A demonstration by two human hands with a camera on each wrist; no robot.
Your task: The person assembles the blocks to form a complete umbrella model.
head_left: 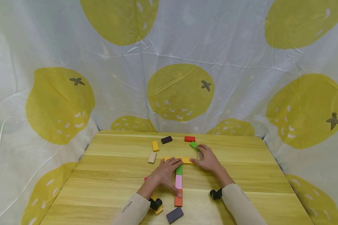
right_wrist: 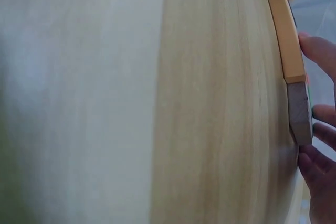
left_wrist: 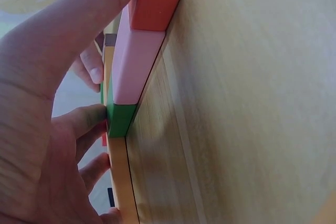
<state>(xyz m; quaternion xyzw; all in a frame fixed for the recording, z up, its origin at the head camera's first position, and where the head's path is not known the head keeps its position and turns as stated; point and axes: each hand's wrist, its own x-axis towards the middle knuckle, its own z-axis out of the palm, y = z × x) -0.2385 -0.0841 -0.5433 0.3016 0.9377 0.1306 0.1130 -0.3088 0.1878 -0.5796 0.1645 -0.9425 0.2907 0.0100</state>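
On the table, a row of yellow blocks (head_left: 188, 161) meets a column of a green block (head_left: 179, 170), a pink block (head_left: 178, 182) and an orange block (head_left: 178, 202), forming a T. My left hand (head_left: 164, 174) spreads over the join; its thumb rests on the orange block and its fingertips touch the green and yellow ones. At the row's right end, my right hand (head_left: 210, 160) curls around a plain wooden block (right_wrist: 300, 109), its thumb against the yellow block. A loose bright green block (head_left: 193, 146) lies by the right fingertips; whether they touch it is unclear.
Behind the row lie a red block (head_left: 190, 139), a dark block (head_left: 166, 140), a yellow block (head_left: 155, 146) and a wooden block (head_left: 152, 157). Another dark block (head_left: 175, 215) sits near the front. A yellow piece (head_left: 159, 210) is partly hidden under the left wrist camera.
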